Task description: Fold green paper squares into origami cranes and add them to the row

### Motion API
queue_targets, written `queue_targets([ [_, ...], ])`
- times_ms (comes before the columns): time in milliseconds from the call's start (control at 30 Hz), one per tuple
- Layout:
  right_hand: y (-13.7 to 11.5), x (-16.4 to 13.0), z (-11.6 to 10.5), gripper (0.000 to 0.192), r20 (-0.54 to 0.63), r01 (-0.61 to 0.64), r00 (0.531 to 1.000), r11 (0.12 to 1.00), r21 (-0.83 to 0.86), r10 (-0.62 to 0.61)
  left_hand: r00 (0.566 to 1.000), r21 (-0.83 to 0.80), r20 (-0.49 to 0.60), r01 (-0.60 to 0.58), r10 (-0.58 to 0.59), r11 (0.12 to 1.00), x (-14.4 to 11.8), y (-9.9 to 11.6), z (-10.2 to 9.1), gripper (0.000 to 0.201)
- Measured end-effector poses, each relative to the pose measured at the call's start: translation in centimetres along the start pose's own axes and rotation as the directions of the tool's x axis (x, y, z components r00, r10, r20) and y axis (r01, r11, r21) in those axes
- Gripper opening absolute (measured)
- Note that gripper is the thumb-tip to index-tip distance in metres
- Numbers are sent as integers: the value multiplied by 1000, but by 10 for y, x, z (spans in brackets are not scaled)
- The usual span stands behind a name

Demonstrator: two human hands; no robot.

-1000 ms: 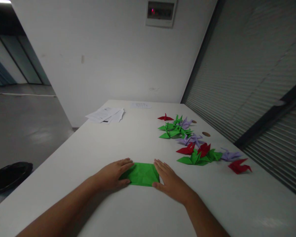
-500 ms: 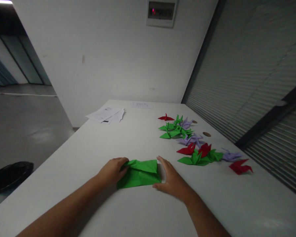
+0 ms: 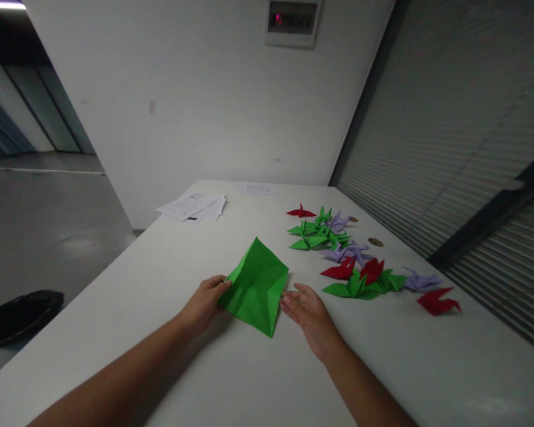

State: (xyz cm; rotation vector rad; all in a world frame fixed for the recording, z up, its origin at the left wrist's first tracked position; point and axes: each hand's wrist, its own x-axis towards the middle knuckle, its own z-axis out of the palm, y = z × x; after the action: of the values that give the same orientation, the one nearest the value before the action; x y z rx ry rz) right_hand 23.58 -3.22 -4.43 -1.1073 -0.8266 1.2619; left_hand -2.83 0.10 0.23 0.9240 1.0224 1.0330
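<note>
A green paper sheet (image 3: 257,286), creased and partly unfolded, stands tilted up from the white tabletop (image 3: 231,379) between the two hands, its far corner raised and its near corner pointing down at the surface. The left hand (image 3: 203,304) pinches the sheet's left edge with its fingertips, so it is grasping the paper. The right hand (image 3: 310,313) lies flat and released on the tabletop just beside the sheet's right edge, fingers stretched toward it; whether the fingertips touch the paper cannot be told.

To the right, well apart from the hands, lies a scatter of folded paper cranes (image 3: 351,261) in green, red and lilac, with one red crane (image 3: 438,301) nearest the shuttered wall. At the far left of the tabletop rests a loose stack of printed papers (image 3: 192,207). A dark round bin (image 3: 18,317) sits on the floor to the left.
</note>
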Motion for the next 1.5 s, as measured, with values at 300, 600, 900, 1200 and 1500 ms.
queue_targets([
  [300,-15,-2,13,62,103,-38,994,998,-44,42,953,-186,210,259,-219,948,0,-2,-1,24],
  [600,-17,-6,13,54,205,8,979,999,-46,1,994,-77,99,41,-33,996,-7,0,0,57],
  [900,-23,-11,8,43,204,-130,969,989,-64,141,992,-89,105,73,-63,993,2,-4,-9,36],
  [1200,-25,-2,0,45,247,-113,963,994,-7,112,991,-45,130,50,-43,998,10,-12,-18,32],
  [1500,-20,3,-7,41,247,-133,962,990,40,119,992,10,124,32,-33,999,14,-13,-25,34],
])
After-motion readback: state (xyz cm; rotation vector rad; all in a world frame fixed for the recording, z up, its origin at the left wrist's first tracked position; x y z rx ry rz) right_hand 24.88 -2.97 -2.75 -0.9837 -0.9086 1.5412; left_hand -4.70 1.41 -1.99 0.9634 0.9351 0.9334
